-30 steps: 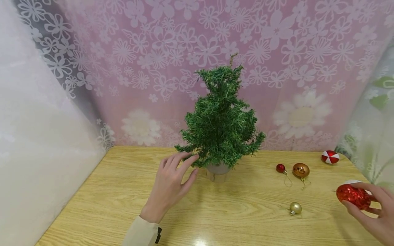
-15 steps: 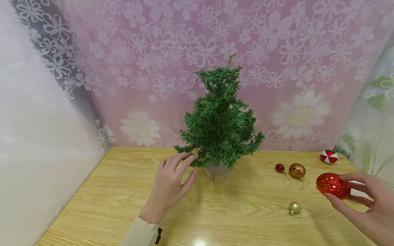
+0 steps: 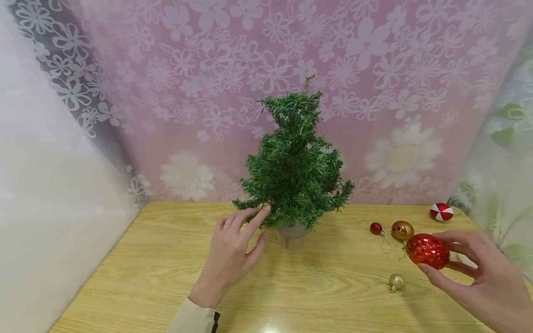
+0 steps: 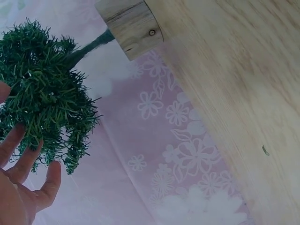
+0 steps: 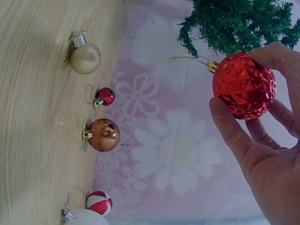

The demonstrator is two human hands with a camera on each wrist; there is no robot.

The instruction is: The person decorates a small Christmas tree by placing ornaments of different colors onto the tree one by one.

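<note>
A small green artificial Christmas tree (image 3: 295, 171) stands upright in a wooden pot (image 4: 133, 28) near the table's back edge. My left hand (image 3: 233, 254) is at its lower left branches, fingers spread and loosely bent; in the left wrist view the fingertips reach the needles, and whether they press on them I cannot tell. Right of the tree, my right hand (image 3: 483, 273) pinches a shiny red faceted bauble (image 5: 243, 86) between thumb and fingers, above the table. A gold cap and a loose gold string (image 5: 185, 58) show on the bauble's left side in the right wrist view.
On the table (image 3: 333, 286) at the right lie a gold bauble (image 3: 397, 281), a small dark red bauble (image 3: 376, 228), a copper bauble (image 3: 402, 230) and a red-and-white bauble (image 3: 441, 212). A white bauble (image 5: 86, 217) shows in the right wrist view. A floral curtain (image 3: 200, 92) hangs behind.
My right hand has carried the red bauble leftward from the right edge, toward the tree. The left hand has stayed nearly still by the branches. The head view has shifted slightly.
</note>
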